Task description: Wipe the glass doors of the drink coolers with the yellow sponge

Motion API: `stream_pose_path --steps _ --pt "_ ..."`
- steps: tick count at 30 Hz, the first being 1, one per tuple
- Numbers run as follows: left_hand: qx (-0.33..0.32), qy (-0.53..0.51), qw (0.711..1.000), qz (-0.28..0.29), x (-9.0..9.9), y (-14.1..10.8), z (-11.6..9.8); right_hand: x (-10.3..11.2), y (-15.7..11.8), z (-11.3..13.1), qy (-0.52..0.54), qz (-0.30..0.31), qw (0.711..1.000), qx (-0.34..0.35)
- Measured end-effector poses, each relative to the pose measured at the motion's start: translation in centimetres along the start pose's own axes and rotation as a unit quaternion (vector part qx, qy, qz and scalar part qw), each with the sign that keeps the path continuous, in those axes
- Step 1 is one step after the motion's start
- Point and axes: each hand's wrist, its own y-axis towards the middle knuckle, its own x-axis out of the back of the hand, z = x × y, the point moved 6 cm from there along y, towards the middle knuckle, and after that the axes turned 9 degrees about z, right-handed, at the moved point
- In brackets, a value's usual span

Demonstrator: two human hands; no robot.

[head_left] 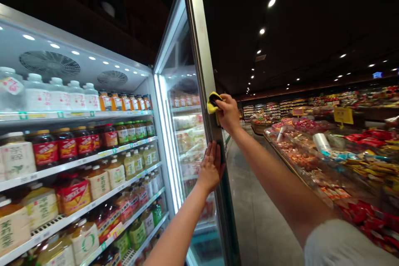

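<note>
A glass fridge door [199, 41] with a metal frame stands swung open in front of me. My right hand [230, 113] is closed around a yellow cloth [213, 106] with a dark patch, pressing it against the edge of the door frame at about mid-height. Just below, my left hand [212, 168] rests against the same frame, its fingers stretched upward and lying flat on it. Part of the left palm and thumb is hidden from view.
On the left, lit fridge shelves [93, 156] hold rows of bottled drinks. To the right, a long display bin [299, 162] carries many packaged goods, with a yellow sign [343, 115] above it. Grey floor [252, 203] runs between the door and the bin.
</note>
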Motion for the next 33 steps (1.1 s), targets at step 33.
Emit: stream_pose_path --steps 33 --pt "-0.012 0.072 0.991 -0.11 13.1 13.3 10.8 -2.4 17.0 6.5 0.101 -0.026 0.981 0.162"
